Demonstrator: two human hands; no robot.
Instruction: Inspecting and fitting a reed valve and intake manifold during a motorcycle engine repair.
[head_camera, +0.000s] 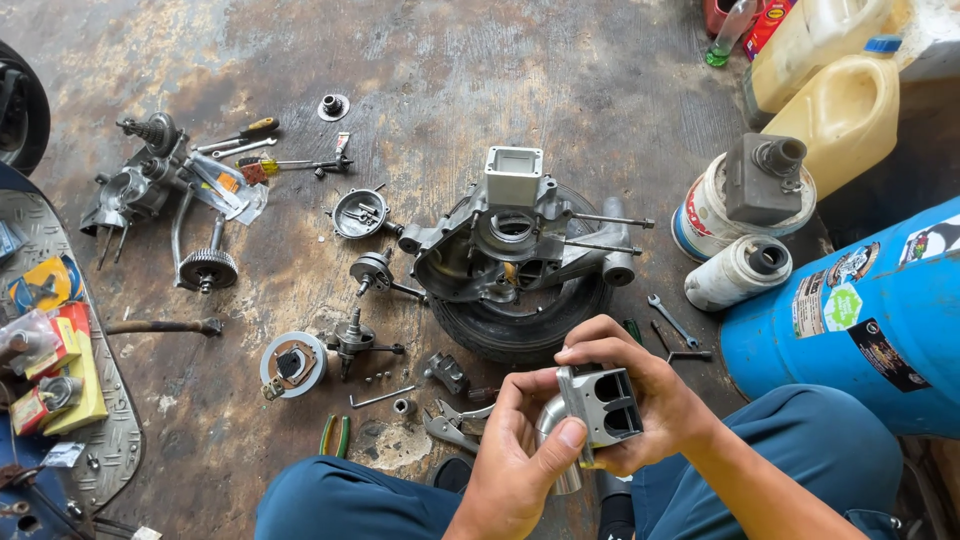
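Both my hands hold one grey metal engine part (598, 402) with two rectangular ports and a curved pipe end, above my knees. My left hand (520, 450) grips its lower side with the thumb across the pipe. My right hand (640, 385) wraps over the top and right side. Just beyond, an aluminium engine crankcase (515, 235) with two long studs rests on a small black tyre (520, 325) on the floor.
Loose parts lie on the stained floor: a crankshaft (355, 342), a round stator plate (290, 365), a gear shaft (205, 265), screwdrivers (245, 135), pliers (455, 420), a spanner (672, 322). A blue drum (850, 310), yellowish jerrycans (845, 110) and a paint can (710, 215) stand at right.
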